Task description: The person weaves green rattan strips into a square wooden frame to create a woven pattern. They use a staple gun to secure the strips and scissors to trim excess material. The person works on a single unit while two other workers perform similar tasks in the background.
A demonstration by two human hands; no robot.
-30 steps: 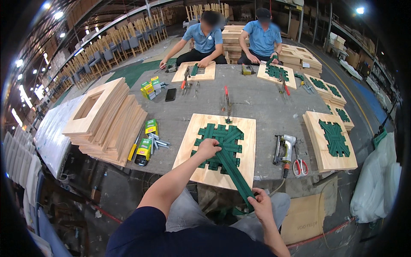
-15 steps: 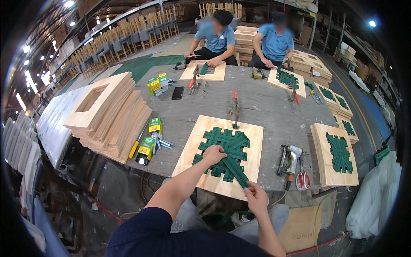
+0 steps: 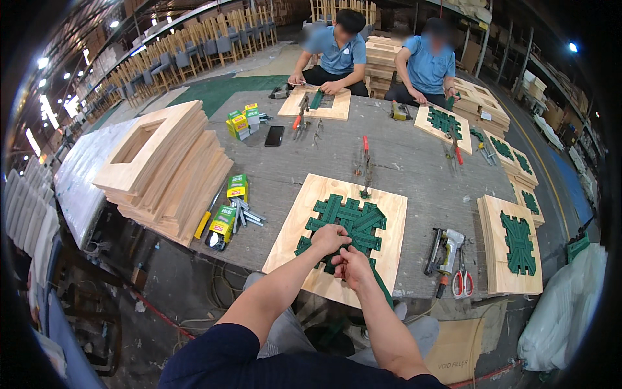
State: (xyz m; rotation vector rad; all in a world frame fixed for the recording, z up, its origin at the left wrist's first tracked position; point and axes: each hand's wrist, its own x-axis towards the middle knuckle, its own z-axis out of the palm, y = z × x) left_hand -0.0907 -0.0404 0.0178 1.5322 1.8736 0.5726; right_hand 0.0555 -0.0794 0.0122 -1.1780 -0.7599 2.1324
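In front of me lies a square wooden board (image 3: 289,246) with dark green webbing straps (image 3: 346,212) woven across its middle. My left hand (image 3: 330,240) is closed, its fingertips pinching a green strap over the lower part of the weave. Close beside it, my right hand (image 3: 354,267) is also closed on this strap. The strap's loose tail (image 3: 383,284) hangs past the board's near edge, partly behind my right hand. What lies under my fingertips is hidden.
A tall stack of wooden frames (image 3: 159,155) stands left, beside staple boxes (image 3: 221,223) and loose staple strips. On the right are a staple gun (image 3: 448,251), scissors (image 3: 462,282) and stacked webbed boards (image 3: 495,246). Red-handled pliers (image 3: 366,162) lie beyond my board. Two co-workers sit opposite.
My right hand has moved up and left from the strap's far end to beside my left hand. The strap tail now droops over the board's near edge.
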